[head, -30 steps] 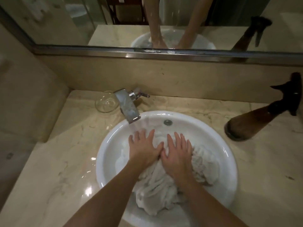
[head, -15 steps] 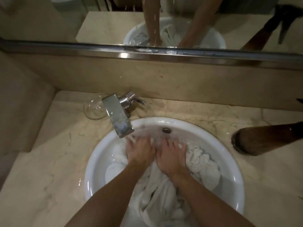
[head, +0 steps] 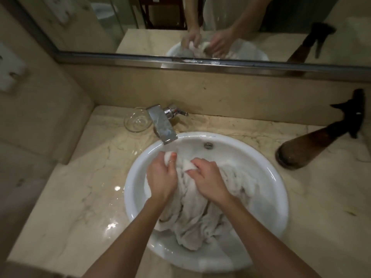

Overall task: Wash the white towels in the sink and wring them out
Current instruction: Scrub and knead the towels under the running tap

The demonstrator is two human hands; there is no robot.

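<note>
A wet, crumpled white towel (head: 192, 223) fills the middle of the round white sink (head: 269, 199). My left hand (head: 161, 177) grips a bunched fold of the towel just below the faucet spout. Close beside it, my right hand (head: 208, 178) pinches another fold between thumb and fingers. Both hands hold the cloth a little above the pile. The rest of the towel trails down toward the sink's near rim, under my forearms.
A chrome faucet (head: 163, 127) overhangs the sink's far left rim. A clear glass dish (head: 137, 122) sits left of it. A brown spray bottle (head: 313, 145) lies tilted on the marble counter (head: 66, 197) at the right. A mirror (head: 140, 25) runs along the back wall.
My hands lay flat, pressing the towel, then pushed it toward the faucet. Now both have curled and taken hold of folds, lifting them slightly.
</note>
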